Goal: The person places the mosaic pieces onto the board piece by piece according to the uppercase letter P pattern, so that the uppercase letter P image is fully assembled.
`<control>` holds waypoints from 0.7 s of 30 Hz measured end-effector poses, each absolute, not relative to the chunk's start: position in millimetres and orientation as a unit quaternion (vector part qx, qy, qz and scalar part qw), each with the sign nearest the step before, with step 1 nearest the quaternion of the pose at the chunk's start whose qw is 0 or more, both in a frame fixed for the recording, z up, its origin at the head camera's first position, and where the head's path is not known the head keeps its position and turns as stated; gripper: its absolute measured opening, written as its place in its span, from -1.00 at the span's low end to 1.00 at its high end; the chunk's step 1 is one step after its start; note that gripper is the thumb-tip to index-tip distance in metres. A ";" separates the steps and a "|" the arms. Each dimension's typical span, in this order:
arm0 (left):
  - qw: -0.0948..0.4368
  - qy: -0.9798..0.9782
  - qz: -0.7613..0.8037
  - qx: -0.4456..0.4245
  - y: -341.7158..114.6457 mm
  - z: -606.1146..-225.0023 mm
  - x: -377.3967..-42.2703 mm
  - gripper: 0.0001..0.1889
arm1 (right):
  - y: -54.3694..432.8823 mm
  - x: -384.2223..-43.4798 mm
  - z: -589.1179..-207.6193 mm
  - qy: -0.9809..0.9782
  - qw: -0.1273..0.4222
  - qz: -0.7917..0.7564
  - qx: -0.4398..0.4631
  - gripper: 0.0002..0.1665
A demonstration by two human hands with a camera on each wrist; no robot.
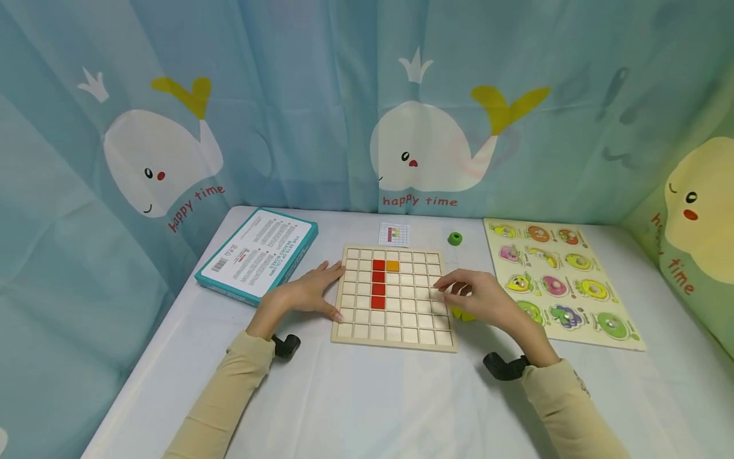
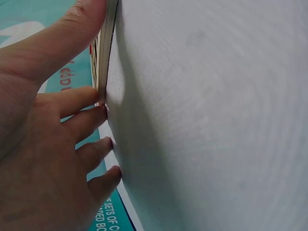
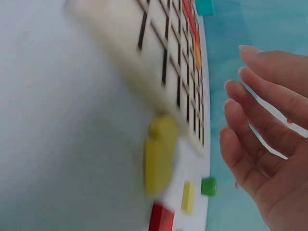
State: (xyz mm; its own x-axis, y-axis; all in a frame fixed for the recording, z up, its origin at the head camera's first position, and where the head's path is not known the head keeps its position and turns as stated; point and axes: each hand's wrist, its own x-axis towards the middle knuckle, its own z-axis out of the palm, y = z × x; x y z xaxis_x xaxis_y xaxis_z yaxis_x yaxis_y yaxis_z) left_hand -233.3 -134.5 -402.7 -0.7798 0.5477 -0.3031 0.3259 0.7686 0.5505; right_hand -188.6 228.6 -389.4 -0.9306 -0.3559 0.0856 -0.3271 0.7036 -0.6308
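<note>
A wooden grid board (image 1: pixel 401 331) lies flat on the table, with a column of red squares (image 1: pixel 378 289) and one orange square (image 1: pixel 392 266) beside its top. My left hand (image 1: pixel 309 292) touches the board's left edge, fingers and thumb spread; in the left wrist view thumb and fingertips rest along that edge. My right hand (image 1: pixel 473 296) hovers over the board's right edge with loosely bent fingers (image 3: pixel 240 144), and nothing shows between them. Beneath it lies a yellow piece (image 3: pixel 161 156), partly hidden in the head view. A red block (image 3: pixel 161 217) and a small yellow block (image 3: pixel 187 196) lie nearby.
Behind the board lie a small printed pattern card (image 1: pixel 394 234) and a green piece with a dark hole (image 1: pixel 455 238). A teal-edged box (image 1: pixel 260 255) sits at left. At right is a fruit puzzle board (image 1: pixel 539 296). A whale-print curtain (image 1: pixel 321 127) hangs behind the table.
</note>
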 end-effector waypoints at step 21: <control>0.229 0.910 0.243 0.245 -135.2 -404.0 -234.2 0.17 | 277.6 -180.4 -401.3 0.937 0.037 -0.318 -0.139 -0.77</control>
State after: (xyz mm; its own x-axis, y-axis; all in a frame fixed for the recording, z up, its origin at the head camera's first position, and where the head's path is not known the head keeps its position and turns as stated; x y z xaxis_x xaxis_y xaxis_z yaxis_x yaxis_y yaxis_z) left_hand -234.2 -135.2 -404.0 -0.7747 0.5572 -0.2989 0.3344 0.7622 0.5542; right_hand -180.4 277.6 -401.3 -0.9585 -0.2845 0.0187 -0.2371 0.7588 -0.6067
